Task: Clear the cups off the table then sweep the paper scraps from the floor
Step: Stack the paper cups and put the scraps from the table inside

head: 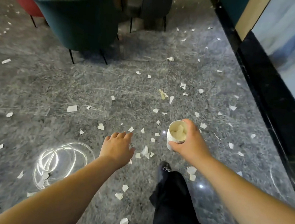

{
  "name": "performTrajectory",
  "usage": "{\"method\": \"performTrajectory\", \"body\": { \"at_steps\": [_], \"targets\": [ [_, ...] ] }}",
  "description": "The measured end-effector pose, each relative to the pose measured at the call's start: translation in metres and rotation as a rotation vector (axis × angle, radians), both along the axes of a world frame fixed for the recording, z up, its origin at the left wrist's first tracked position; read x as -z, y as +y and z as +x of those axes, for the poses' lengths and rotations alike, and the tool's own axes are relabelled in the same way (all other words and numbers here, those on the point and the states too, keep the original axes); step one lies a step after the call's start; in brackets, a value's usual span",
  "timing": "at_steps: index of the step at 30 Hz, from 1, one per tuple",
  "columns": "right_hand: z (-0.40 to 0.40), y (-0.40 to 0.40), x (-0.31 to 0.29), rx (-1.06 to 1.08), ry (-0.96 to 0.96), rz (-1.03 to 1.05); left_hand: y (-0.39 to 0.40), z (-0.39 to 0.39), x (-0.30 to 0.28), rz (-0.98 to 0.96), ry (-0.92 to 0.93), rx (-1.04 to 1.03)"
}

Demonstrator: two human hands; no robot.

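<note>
The white paper cup (174, 135), stuffed with paper pieces, was held upright above the grey floor (72, 88) in the curled fingers of the right hand (191, 141), while the left hand (117, 147) hung flat and loose beside it over scattered paper scraps (146, 151), with a teal chair (76, 19) farther off.

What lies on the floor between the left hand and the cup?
In the head view, only paper scraps on grey floor separate the left hand from the cup, which the right hand holds.
</note>
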State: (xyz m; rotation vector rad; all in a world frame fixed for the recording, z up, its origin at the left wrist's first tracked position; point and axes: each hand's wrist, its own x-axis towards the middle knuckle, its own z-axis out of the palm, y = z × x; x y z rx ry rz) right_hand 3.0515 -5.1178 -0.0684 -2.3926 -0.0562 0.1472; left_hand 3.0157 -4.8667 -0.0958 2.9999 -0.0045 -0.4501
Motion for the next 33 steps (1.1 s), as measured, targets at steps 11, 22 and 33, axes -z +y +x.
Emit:
{"method": "performTrajectory", "body": {
  "at_steps": [11, 22, 33],
  "targets": [
    [0.283, 0.031, -0.012, -0.114, 0.009, 0.009, 0.024, 0.243, -0.009, 0.033, 0.016, -0.110],
    [0.487, 0.111, -0.002, -0.176, 0.039, 0.000, 0.102, 0.426, -0.007, 0.026, 0.007, -0.177],
    [0.703, 0.207, -0.027, -0.106, 0.020, 0.013, 0.197, 0.674, -0.022, 0.048, 0.021, -0.072]
  ]
}}
